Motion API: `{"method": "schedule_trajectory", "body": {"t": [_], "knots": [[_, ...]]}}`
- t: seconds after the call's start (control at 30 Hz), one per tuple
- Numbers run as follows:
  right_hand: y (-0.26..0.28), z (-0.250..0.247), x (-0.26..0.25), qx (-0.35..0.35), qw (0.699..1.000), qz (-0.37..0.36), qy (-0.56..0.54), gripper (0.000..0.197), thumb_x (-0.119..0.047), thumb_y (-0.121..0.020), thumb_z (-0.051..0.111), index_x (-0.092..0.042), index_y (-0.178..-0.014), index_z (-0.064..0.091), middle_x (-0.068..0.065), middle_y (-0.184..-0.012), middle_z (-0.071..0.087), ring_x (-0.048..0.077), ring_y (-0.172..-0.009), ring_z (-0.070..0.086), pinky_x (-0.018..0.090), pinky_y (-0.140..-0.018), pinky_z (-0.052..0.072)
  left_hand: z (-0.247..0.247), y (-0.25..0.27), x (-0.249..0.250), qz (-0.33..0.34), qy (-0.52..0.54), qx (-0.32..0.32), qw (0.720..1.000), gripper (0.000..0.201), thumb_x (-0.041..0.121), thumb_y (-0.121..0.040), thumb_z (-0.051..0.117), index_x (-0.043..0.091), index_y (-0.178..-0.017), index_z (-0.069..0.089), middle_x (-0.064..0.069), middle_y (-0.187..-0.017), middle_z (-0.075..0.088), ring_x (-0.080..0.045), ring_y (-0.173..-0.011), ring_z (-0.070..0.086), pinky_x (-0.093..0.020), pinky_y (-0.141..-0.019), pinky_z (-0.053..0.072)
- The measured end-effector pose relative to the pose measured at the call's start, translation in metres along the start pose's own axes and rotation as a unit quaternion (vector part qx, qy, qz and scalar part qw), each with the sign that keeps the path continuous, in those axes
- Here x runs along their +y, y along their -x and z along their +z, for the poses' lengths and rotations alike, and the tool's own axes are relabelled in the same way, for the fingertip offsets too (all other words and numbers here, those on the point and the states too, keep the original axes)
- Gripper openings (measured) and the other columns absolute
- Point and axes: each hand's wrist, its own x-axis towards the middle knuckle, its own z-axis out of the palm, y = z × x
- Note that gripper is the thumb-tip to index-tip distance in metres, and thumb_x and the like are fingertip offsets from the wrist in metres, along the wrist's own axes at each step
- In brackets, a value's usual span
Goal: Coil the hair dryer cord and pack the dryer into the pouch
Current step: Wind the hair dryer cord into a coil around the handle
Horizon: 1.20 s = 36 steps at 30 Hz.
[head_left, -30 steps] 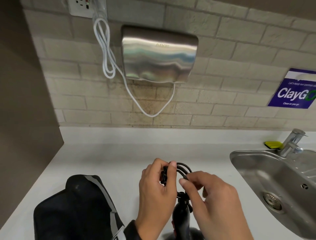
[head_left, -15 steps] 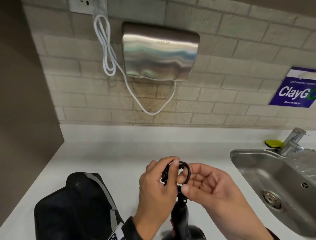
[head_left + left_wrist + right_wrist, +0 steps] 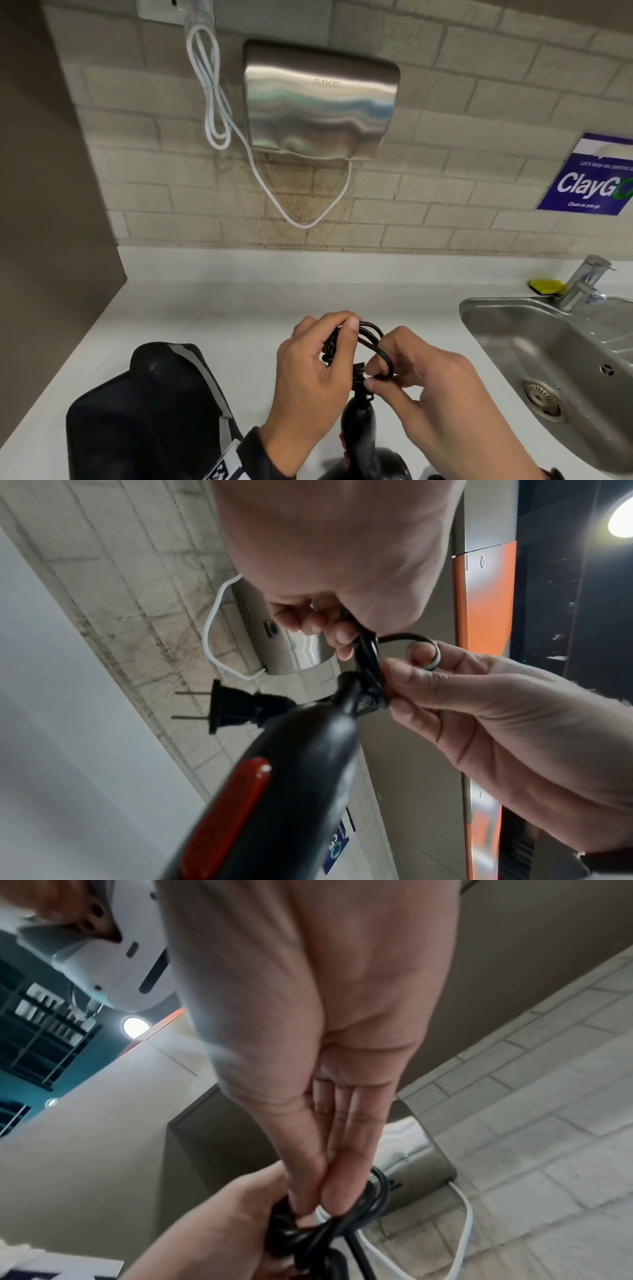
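A black hair dryer with a red switch stands handle-up over the white counter. Its black cord is bunched in small loops at the handle's end. My left hand grips the looped bundle between thumb and fingers. My right hand pinches a strand of the cord just beside the handle's tip. The black two-pin plug sticks out to the left behind the handle. The black pouch with a grey zip strip lies on the counter to the left.
A steel sink with a tap and a yellow sponge is at the right. On the tiled wall hang a steel hand dryer with a white cable and a blue sign.
My right hand, spread open beside the loops half a second ago, has curled in and now pinches the cord at the handle's tip. The left hand keeps its grip.
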Motion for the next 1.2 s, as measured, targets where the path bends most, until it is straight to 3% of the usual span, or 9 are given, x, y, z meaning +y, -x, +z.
{"method": "schedule_trajectory", "body": {"t": [0.1, 0.17, 0.3, 0.4, 0.6, 0.83, 1.0, 1.1, 1.2], "knots": [[-0.002, 0.005, -0.004, 0.064, 0.993, 0.029, -0.09, 0.037, -0.004, -0.078, 0.075, -0.033, -0.078, 0.051, -0.012, -0.079, 0.07, 0.006, -0.071, 0.07, 0.006, -0.051, 0.042, 0.0, 0.001, 0.001, 0.027, -0.016, -0.001, 0.999, 0.022, 0.037, -0.093, 0.053, 0.028, -0.09, 0.072, 0.013, -0.078, 0.067, -0.008, -0.07, 0.059, -0.016, -0.061, 0.045], [-0.003, 0.012, -0.005, 0.107, 0.973, 0.057, -0.196, 0.036, 0.003, -0.075, 0.076, -0.028, -0.076, 0.059, -0.004, -0.076, 0.072, 0.009, -0.067, 0.07, 0.014, -0.059, 0.052, 0.0, 0.002, -0.001, 0.025, -0.014, 0.005, 1.0, 0.019, 0.038, -0.093, 0.052, 0.03, -0.091, 0.069, 0.017, -0.079, 0.065, -0.007, -0.066, 0.058, -0.014, -0.059, 0.044], [-0.006, 0.008, -0.004, 0.22, 0.877, 0.112, -0.411, 0.023, -0.008, -0.058, 0.085, -0.011, -0.074, 0.07, 0.009, -0.067, 0.07, 0.016, -0.056, 0.062, 0.016, -0.058, 0.053, -0.002, 0.001, -0.008, 0.014, -0.019, 0.025, 0.999, 0.017, 0.04, -0.092, 0.052, 0.033, -0.093, 0.068, 0.014, -0.08, 0.067, -0.011, -0.072, 0.06, -0.019, -0.064, 0.047], [-0.008, 0.004, 0.001, 0.2, 0.807, 0.154, -0.534, 0.056, -0.035, -0.035, 0.096, -0.013, -0.083, 0.076, 0.004, -0.067, 0.069, 0.012, -0.059, 0.064, 0.02, -0.059, 0.055, -0.001, 0.001, -0.009, 0.016, -0.024, 0.022, 0.999, 0.02, 0.04, -0.091, 0.054, 0.032, -0.091, 0.072, 0.015, -0.074, 0.066, -0.01, -0.073, 0.061, -0.019, -0.066, 0.048], [-0.008, 0.003, -0.003, 0.117, 0.709, 0.173, -0.673, 0.062, -0.021, -0.026, 0.099, -0.008, -0.082, 0.076, 0.014, -0.07, 0.068, 0.024, -0.068, 0.071, 0.029, -0.059, 0.059, -0.003, 0.0, -0.006, 0.048, -0.051, 0.035, 0.997, 0.021, 0.036, -0.091, 0.056, 0.028, -0.088, 0.075, 0.014, -0.071, 0.066, -0.015, -0.07, 0.059, -0.027, -0.063, 0.048], [0.001, 0.034, -0.029, 0.066, 0.768, 0.116, -0.626, 0.047, -0.03, -0.039, 0.098, -0.013, -0.076, 0.074, 0.013, -0.065, 0.07, 0.025, -0.066, 0.071, 0.028, -0.064, 0.058, -0.006, 0.002, -0.006, 0.051, -0.034, 0.014, 0.998, 0.017, 0.034, -0.084, 0.059, 0.034, -0.099, 0.066, 0.016, -0.088, 0.068, -0.008, -0.076, 0.06, -0.035, -0.065, 0.053], [0.0, 0.007, -0.029, 0.096, 0.762, 0.14, -0.625, 0.051, -0.025, -0.031, 0.099, -0.012, -0.074, 0.073, 0.022, -0.068, 0.066, 0.026, -0.054, 0.066, 0.023, -0.037, 0.045, -0.01, -0.001, -0.007, -0.001, -0.015, 0.026, 1.0, 0.019, 0.045, -0.089, 0.056, 0.033, -0.091, 0.071, 0.016, -0.075, 0.072, -0.01, -0.072, 0.067, -0.025, -0.066, 0.051], [-0.003, -0.015, -0.026, 0.107, 0.752, 0.161, -0.63, 0.058, -0.022, -0.025, 0.099, -0.011, -0.075, 0.073, 0.024, -0.074, 0.07, 0.022, -0.056, 0.068, 0.017, -0.032, 0.042, -0.009, -0.001, -0.003, 0.013, -0.006, 0.013, 1.0, 0.021, 0.039, -0.09, 0.058, 0.027, -0.086, 0.074, 0.016, -0.069, 0.069, -0.009, -0.066, 0.067, -0.013, -0.062, 0.046], [-0.007, -0.03, -0.021, 0.103, 0.726, 0.196, -0.651, 0.067, -0.019, -0.021, 0.099, -0.007, -0.081, 0.071, 0.02, -0.08, 0.073, 0.015, -0.06, 0.071, 0.011, -0.032, 0.042, -0.006, -0.002, 0.002, 0.029, 0.012, 0.009, 0.999, 0.019, 0.034, -0.09, 0.06, 0.022, -0.086, 0.075, 0.012, -0.071, 0.071, -0.01, -0.067, 0.069, -0.018, -0.061, 0.05]]}}
